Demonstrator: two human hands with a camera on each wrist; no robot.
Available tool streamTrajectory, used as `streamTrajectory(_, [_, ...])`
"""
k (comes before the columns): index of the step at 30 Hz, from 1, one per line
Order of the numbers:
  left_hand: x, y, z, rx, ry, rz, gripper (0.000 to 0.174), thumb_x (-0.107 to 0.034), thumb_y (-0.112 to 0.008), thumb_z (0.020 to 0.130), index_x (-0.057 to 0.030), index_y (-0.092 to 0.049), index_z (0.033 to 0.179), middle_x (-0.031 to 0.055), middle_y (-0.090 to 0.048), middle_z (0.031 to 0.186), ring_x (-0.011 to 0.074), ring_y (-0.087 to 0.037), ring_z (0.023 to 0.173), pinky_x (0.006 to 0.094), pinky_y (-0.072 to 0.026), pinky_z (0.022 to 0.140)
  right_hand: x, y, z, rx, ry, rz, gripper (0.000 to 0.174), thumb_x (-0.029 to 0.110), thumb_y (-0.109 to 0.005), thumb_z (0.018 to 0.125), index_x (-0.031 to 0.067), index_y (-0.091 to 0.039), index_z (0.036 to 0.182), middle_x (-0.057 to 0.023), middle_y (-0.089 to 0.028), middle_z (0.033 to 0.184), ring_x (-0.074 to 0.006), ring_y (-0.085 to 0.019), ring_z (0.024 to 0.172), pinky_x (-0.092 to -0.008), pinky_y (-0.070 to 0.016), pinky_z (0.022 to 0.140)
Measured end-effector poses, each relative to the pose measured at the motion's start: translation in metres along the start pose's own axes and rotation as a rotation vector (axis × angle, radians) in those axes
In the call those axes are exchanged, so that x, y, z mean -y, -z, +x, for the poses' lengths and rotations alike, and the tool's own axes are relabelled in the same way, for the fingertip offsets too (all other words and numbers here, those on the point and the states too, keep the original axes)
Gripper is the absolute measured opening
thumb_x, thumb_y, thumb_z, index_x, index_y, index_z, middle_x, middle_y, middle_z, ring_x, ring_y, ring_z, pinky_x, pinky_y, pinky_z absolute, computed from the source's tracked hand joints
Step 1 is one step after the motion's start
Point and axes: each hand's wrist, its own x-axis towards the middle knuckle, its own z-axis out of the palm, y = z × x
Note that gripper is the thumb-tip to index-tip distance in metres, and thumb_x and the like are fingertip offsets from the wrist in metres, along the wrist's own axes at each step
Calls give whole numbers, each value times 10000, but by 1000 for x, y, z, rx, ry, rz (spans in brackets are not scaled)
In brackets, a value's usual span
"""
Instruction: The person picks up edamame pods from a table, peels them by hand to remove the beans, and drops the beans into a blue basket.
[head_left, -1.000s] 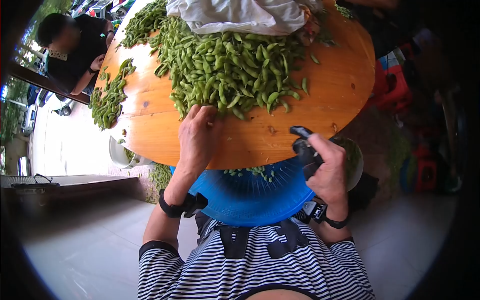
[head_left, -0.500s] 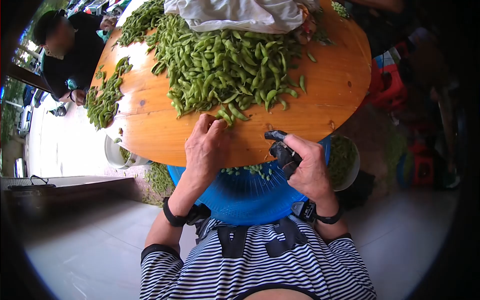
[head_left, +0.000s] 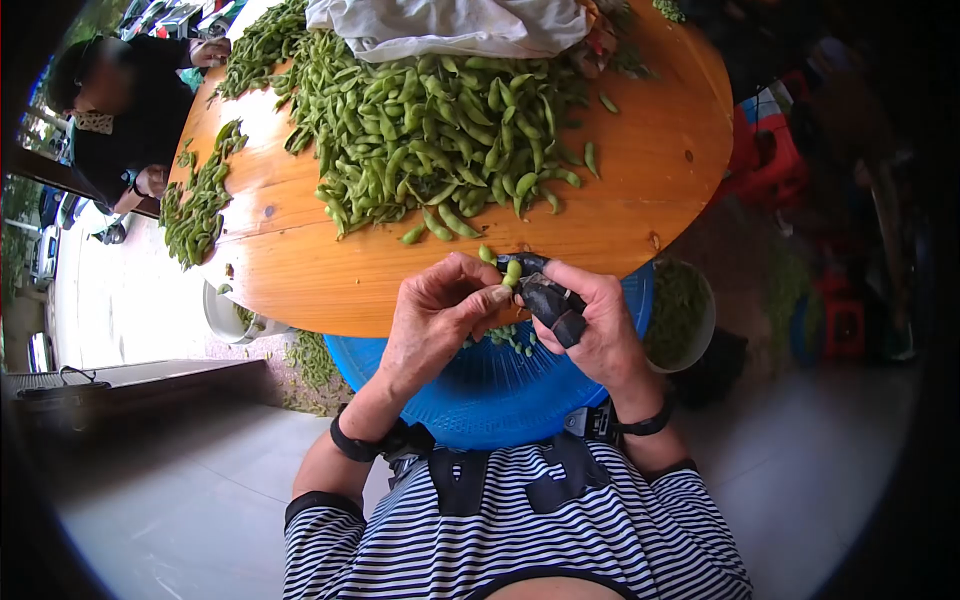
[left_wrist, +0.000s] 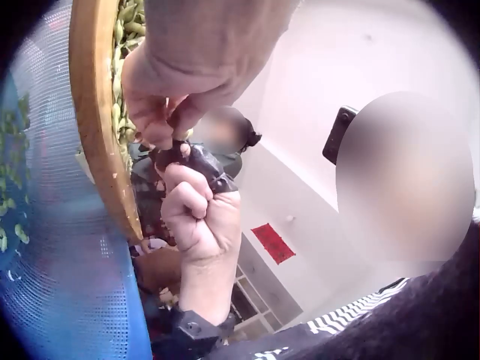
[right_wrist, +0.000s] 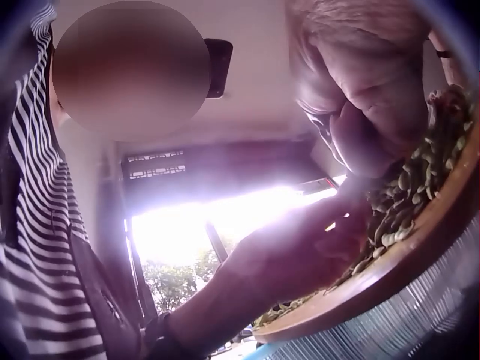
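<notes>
Pod: a single green pod [head_left: 512, 272] sits just below the middle of the head view, at the near edge of the wooden table [head_left: 650, 180] and above the blue basket [head_left: 480, 400].
Pod axis: its long axis runs nearly up and down the frame, the upper end toward the heap of pods [head_left: 440, 120] and the lower end at the fingertips.
Left hand: the left hand [head_left: 440, 310] pinches the pod's lower end between thumb and curled fingers.
Right hand: the right hand [head_left: 600, 330] is fisted round a black tool [head_left: 550, 295], whose tip touches the pod.
Writing: the striped shirt [head_left: 520, 530] carries large dark letters, folded and unreadable; a red paper [left_wrist: 271, 243] on the wall in the left wrist view is too blurred to read.
Upper frame: a white cloth [head_left: 450, 25] lies on the heap.
</notes>
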Motion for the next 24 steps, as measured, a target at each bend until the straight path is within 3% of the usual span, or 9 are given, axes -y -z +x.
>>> streamTrajectory(5, [2, -9, -4, -1, -129, 71, 69, -54, -670, 899, -8, -624, 921, 9, -641, 803, 43, -568, 697, 190, -456, 580, -2, 1, 0, -12, -56, 97, 148, 28, -600, 802, -34, -616, 935, 8, -504, 719, -33, -482, 655, -209, -414, 568])
streamTrajectory(9, [10, -5, -3, 7, -168, 39, 94, -31, -680, 882, 0, -594, 905, 48, -646, 834, 87, -599, 672, 206, -481, 559, -7, 4, 0, 8, -48, 106, 152, 73, -623, 838, -37, -612, 943, 17, -479, 695, -25, -467, 605, -200, -397, 524])
streamTrajectory(11, [11, -2, -1, 64, -168, -62, 119, -28, -679, 879, 0, -576, 931, 70, -653, 841, 109, -617, 655, 215, -485, 532, -6, 4, 1, 57, -7, 334, 194, 144, -637, 884, -37, -606, 946, 33, -468, 671, -16, -450, 567, -193, -376, 484])
streamTrajectory(14, [20, 2, 3, 325, 106, -633, 316, -40, -681, 868, -22, -479, 1111, 140, -673, 835, 169, -649, 609, 244, -440, 411, -14, 10, 4, 286, -35, 673, 256, 210, -637, 910, -39, -599, 959, 44, -473, 653, -13, -437, 547, -185, -351, 460])
streamTrajectory(18, [13, 3, 0, 326, 168, -559, 311, -67, -694, 871, -34, -486, 1100, 124, -670, 857, 151, -640, 622, 235, -459, 468, -9, 10, 2, 311, -58, 701, 191, 155, -663, 877, -21, -608, 928, 45, -467, 625, -13, -420, 531, -186, -356, 467])
streamTrajectory(20, [4, -1, 0, 276, 184, -412, 309, -66, -694, 872, -35, -487, 1100, 115, -668, 858, 133, -634, 634, 226, -462, 495, -5, 7, -1, 69, -64, 172, 142, 52, -672, 809, -20, -608, 913, -16, -497, 656, -103, -474, 538, -245, -388, 500])
streamTrajectory(21, [2, -6, 0, 219, 94, -252, 290, -59, -686, 880, -30, -494, 1095, 95, -664, 839, 114, -621, 647, 219, -460, 524, -6, 4, 0, 68, -64, 172, 142, 52, -672, 809, -20, -608, 913, -16, -497, 656, -103, -474, 538, -245, -388, 500])
streamTrajectory(23, [1, -8, 0, 156, -28, 35, 311, -111, -686, 895, -18, -516, 1139, 31, -632, 841, 103, -622, 718, 212, -486, 633, -10, -2, 1, -64, 408, -414, 190, -41, -637, 729, -36, -596, 914, -104, -510, 725, -239, -534, 617, -317, -416, 556])
streamTrajectory(24, [-1, -8, 0, 154, -30, 34, 311, -111, -686, 895, -18, -516, 1139, 31, -632, 841, 103, -622, 718, 212, -486, 633, -9, -3, 0, -62, 409, -414, 190, -41, -637, 729, -36, -596, 914, -104, -510, 725, -239, -534, 617, -317, -416, 556])
